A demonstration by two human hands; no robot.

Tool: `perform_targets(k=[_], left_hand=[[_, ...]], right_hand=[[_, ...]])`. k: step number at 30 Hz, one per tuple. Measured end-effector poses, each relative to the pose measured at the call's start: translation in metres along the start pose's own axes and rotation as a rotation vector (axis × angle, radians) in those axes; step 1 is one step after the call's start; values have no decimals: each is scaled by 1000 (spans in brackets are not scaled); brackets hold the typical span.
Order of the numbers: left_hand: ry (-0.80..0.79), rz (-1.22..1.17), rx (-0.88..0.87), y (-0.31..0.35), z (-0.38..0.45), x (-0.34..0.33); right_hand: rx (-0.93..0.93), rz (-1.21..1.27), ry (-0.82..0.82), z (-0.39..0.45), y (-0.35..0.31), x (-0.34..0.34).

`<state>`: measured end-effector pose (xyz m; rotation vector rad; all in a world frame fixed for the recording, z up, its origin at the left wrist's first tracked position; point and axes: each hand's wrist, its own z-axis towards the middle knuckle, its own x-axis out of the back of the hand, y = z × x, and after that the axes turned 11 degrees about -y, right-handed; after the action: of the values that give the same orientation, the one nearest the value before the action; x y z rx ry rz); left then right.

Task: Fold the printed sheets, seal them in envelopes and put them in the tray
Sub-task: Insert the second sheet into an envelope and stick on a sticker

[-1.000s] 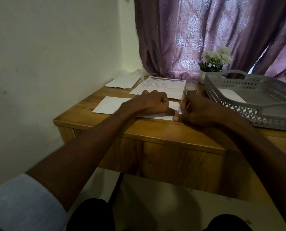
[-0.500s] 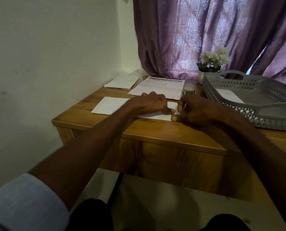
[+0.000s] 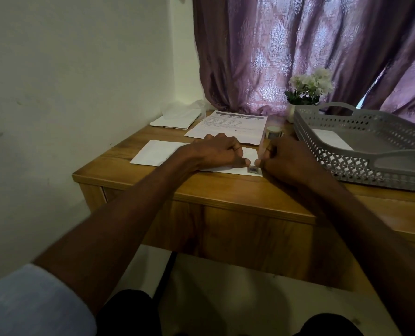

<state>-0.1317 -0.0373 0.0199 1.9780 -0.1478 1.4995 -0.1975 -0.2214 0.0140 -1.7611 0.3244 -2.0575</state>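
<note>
Both hands sit on a white envelope (image 3: 246, 157) near the worktop (image 3: 226, 187) front edge. Left hand (image 3: 217, 151) presses it, fingers curled; right hand (image 3: 286, 158) curled beside a stamp (image 3: 252, 170), grip unclear. Behind: printed sheet (image 3: 233, 126), stamp roll (image 3: 273, 132); tray (image 3: 371, 166) at right.

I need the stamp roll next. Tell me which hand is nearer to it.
Right. The right hand lies just in front of the stamp roll, almost below it in the picture. The left hand rests on the envelope, further to the left.
</note>
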Motion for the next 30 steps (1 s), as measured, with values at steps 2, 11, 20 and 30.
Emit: perform_targets(k=[2,11,20,30], left_hand=[[-2,11,-5,0,0,0],[20,24,10,-1,0,-2],[42,52,23,1,0,-3],[58,75,40,2,1,-6]], right_hand=[[-16,-35,-13,4,0,1],[32,33,-50,-3,-3,2],[-24,120,-344,-2,-10,24],[-28,116,-327,-6,-11,20]])
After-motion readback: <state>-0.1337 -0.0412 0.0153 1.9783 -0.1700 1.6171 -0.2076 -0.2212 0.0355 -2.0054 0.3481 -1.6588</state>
